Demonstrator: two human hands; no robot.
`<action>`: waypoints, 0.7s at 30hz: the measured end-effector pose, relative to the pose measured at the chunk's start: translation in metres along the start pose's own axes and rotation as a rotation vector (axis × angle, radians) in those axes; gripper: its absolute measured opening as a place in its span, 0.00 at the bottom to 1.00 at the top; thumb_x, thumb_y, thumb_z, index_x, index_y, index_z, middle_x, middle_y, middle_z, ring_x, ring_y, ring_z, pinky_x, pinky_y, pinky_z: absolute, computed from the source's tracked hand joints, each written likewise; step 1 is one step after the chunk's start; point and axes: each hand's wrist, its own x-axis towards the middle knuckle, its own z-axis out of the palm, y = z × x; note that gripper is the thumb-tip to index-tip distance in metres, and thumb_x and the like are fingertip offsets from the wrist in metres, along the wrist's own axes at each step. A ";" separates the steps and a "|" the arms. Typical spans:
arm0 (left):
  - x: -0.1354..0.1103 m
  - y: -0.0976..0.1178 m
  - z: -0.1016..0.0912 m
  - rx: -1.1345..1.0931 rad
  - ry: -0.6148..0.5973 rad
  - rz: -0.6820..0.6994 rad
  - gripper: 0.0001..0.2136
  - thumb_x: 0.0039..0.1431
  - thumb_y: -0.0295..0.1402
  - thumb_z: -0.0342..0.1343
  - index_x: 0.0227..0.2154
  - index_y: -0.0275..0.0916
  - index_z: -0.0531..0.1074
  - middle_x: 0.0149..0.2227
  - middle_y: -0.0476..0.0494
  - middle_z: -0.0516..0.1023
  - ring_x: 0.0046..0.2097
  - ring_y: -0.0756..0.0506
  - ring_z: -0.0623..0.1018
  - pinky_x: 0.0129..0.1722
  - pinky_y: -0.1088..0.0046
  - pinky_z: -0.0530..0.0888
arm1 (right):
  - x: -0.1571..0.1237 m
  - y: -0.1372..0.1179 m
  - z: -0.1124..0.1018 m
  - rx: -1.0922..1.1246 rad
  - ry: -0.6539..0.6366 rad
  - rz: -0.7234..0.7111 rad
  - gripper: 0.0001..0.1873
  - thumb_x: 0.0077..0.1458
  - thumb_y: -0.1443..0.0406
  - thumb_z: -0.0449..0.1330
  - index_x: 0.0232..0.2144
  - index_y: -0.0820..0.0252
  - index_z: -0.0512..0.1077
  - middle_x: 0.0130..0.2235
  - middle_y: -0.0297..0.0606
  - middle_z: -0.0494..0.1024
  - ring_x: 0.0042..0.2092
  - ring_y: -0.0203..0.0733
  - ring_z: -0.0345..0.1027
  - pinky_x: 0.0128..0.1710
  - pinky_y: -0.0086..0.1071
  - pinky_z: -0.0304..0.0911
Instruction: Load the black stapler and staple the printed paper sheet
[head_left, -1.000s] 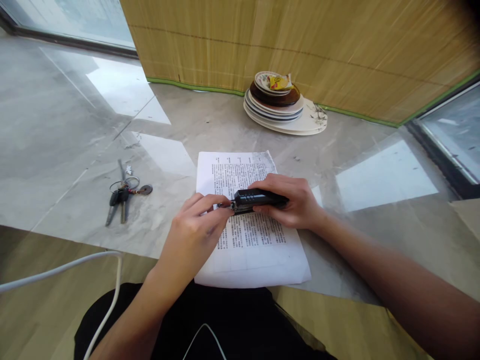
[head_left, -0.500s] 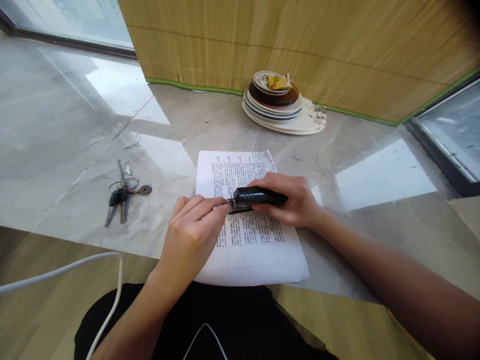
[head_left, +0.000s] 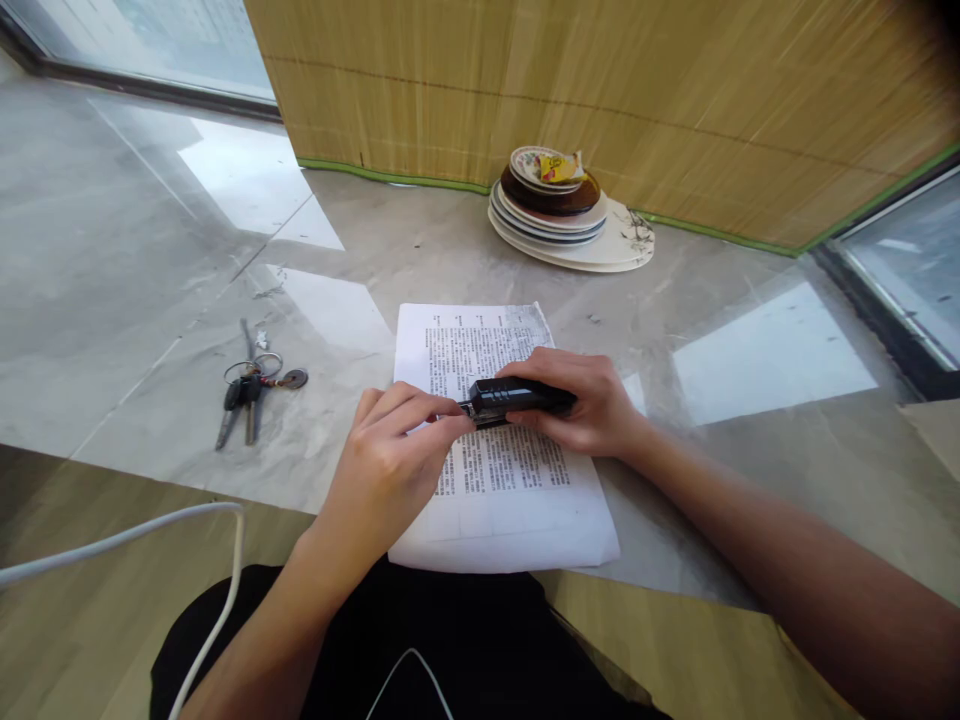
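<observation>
A black stapler [head_left: 517,396] lies across the printed sheets of paper [head_left: 517,530], its front end pointing left. My right hand [head_left: 585,405] is wrapped around the stapler's rear part, thumb on the near side and fingers on the far side. At the front end, my left hand [head_left: 405,440] pinches with thumb and forefinger at the stapler's tip, where a metal part shows. Whether a small piece sits between those fingertips is hidden. The paper lies flat on the grey stone surface under both hands.
A bunch of keys [head_left: 251,392] lies to the left. Stacked plates [head_left: 551,235] with a yellow packet [head_left: 561,167] on top stand at the back, before a bamboo blind [head_left: 450,90]. A white cable [head_left: 127,535] loops at lower left.
My left fingertips have shifted slightly right along the stapler's front end, the thumb now lying further over it. My right hand keeps its grip; the view has moved a little.
</observation>
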 end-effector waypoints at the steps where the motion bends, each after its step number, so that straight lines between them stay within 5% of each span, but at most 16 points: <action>1: -0.001 -0.001 0.000 -0.001 -0.003 0.005 0.13 0.64 0.17 0.58 0.41 0.44 0.78 0.42 0.49 0.85 0.41 0.44 0.78 0.38 0.62 0.66 | 0.000 0.000 0.000 0.004 0.001 0.003 0.15 0.61 0.65 0.67 0.50 0.57 0.77 0.40 0.38 0.83 0.39 0.41 0.76 0.41 0.35 0.71; 21: -0.005 -0.002 0.001 0.102 0.006 0.008 0.15 0.64 0.18 0.59 0.46 0.43 0.79 0.47 0.45 0.84 0.43 0.42 0.77 0.40 0.60 0.70 | -0.001 0.003 0.000 0.016 0.032 0.005 0.16 0.61 0.64 0.67 0.51 0.56 0.77 0.40 0.38 0.83 0.39 0.41 0.77 0.42 0.36 0.72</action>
